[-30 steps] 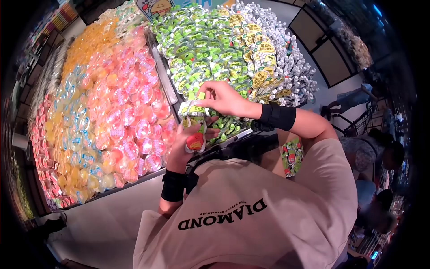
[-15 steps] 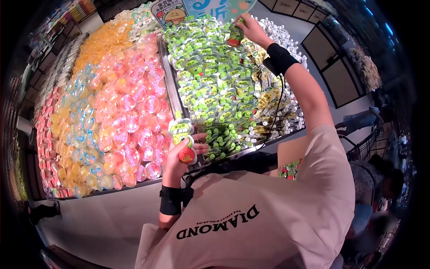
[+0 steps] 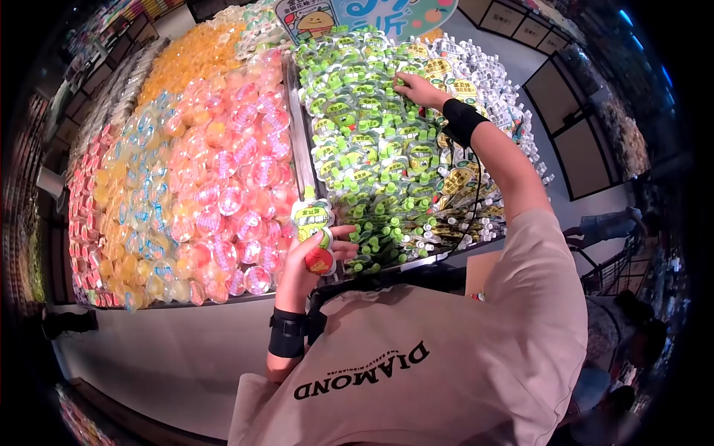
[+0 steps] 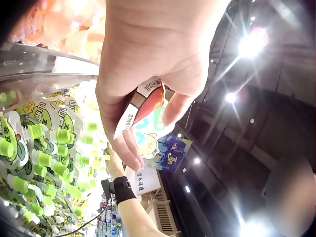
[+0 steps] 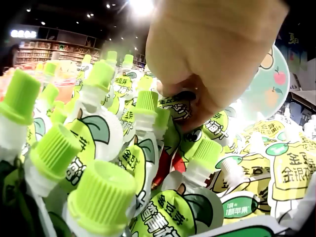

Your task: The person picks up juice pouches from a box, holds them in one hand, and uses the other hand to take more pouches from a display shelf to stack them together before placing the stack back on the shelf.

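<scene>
The left hand [image 3: 299, 271] holds a juice pouch [image 3: 314, 221] with a green cap and a red lower part, between thumb and fingers in the head view. The left wrist view shows the pouch's lower edge [image 4: 150, 101] inside the curved left hand [image 4: 148, 44]. The right hand [image 3: 422, 91] is over the far part of the green-capped pouches [image 3: 361, 137]. In the right wrist view, the right hand's [image 5: 212, 54] thumb and fingers pinch a dark-labelled pouch [image 5: 175, 107] among upright green caps [image 5: 101, 197]; its lower part is partly hidden.
Pink round packs [image 3: 234, 156] fill the bin on the left, beyond a divider [image 3: 301, 141]. White-capped pouches [image 3: 487, 74] lie on the right. A sign [image 3: 398, 18] stands behind. A cardboard box [image 3: 482, 271] is by the body, and people are at the lower right.
The right hand first left the left hand's pouch and carried a dark green and red pouch to the far side; it is now lower, among the pouches. The left hand still holds its pouch.
</scene>
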{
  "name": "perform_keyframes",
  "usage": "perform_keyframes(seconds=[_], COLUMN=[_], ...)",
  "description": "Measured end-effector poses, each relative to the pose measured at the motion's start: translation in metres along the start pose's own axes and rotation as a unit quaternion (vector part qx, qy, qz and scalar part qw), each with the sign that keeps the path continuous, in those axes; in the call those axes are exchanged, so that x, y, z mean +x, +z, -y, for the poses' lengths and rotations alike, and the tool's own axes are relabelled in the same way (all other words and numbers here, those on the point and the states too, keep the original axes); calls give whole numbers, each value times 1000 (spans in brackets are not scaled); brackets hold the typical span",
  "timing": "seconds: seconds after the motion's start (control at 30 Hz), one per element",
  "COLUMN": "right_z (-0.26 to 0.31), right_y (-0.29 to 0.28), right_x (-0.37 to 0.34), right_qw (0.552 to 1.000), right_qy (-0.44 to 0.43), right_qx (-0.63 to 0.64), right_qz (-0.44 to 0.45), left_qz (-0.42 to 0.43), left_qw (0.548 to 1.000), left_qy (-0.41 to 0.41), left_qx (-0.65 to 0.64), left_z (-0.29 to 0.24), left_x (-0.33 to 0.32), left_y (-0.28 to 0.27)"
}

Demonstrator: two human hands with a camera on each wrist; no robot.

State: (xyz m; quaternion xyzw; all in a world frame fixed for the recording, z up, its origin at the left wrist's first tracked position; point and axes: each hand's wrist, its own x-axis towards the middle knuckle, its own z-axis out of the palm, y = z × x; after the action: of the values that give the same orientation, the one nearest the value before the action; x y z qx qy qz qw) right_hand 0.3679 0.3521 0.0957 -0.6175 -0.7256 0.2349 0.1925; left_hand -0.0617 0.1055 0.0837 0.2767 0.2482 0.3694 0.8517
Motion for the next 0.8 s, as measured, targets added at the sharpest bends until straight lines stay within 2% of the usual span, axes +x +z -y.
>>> perform_keyframes(seconds=[0.07, 0.13, 0.17, 0.2, 0.23, 0.27, 0.3, 0.33, 0.37, 0.43, 0.47, 0.5, 0.53, 0.6, 0.67, 0.7, 0.73, 0.77, 0.8], right_z=[3, 23, 33, 48, 73, 112, 136, 174, 199, 222, 223, 231, 227, 231, 236, 221, 226, 215, 198], right_y=[-4, -21, -26, -31, -31, -29, -19, -10, 8, 39, 51, 58, 67, 57, 32, 19, -12, -36, -63], right_x=[-1, -6, -14, -21, -35, -53, -68, -95, -120, -152, -159, -167, -168, -169, -163, -146, -136, -121, -103], right_qw=[999, 997, 982, 948, 956, 984, 989, 979, 955, 928, 941, 953, 951, 976, 990, 984, 989, 987, 988], right_qy=[-36, -28, -120, -211, -196, -156, -145, -88, -39, -20, -30, -128, -83, -153, -102, -143, -61, -52, -78], right_qx=[-32, -67, -132, -193, -165, -44, 6, 145, 231, 267, 211, 204, 236, 105, 70, 99, 131, 152, 119], right_qz=[12, 21, -60, -139, -140, -69, -3, 111, 181, 260, 262, 185, 180, 109, 63, 23, 25, -29, -59], left_qz=[20, 18, 24, 21, 38, 55, 60, 64, 69, 80, 90, 90, 89, 105, 73, 53, 53, 46, 36], left_qw=[1000, 998, 998, 998, 996, 994, 994, 993, 992, 987, 986, 982, 978, 978, 989, 990, 990, 987, 983], left_qy=[-11, -28, -29, -31, -33, -35, -35, -39, -44, -45, -49, -52, -55, -39, 1, 42, 44, 49, 55], left_qx=[22, 45, 56, 57, 71, 83, 84, 86, 91, 129, 131, 157, 183, 177, 130, 125, 122, 148, 174], left_z=[3, -2, -4, -7, -9, -10, -10, -10, -8, -10, -9, -7, -4, -1, -3, -6, -7, -9, -11], left_x=[5, 10, 12, 16, 18, 20, 22, 25, 29, 31, 34, 36, 38, 40, 40, 40, 40, 39, 37], left_y=[-2, 7, 11, 13, 14, 16, 17, 18, 19, 32, 34, 35, 35, 34, 34, 38, 35, 29, 24])
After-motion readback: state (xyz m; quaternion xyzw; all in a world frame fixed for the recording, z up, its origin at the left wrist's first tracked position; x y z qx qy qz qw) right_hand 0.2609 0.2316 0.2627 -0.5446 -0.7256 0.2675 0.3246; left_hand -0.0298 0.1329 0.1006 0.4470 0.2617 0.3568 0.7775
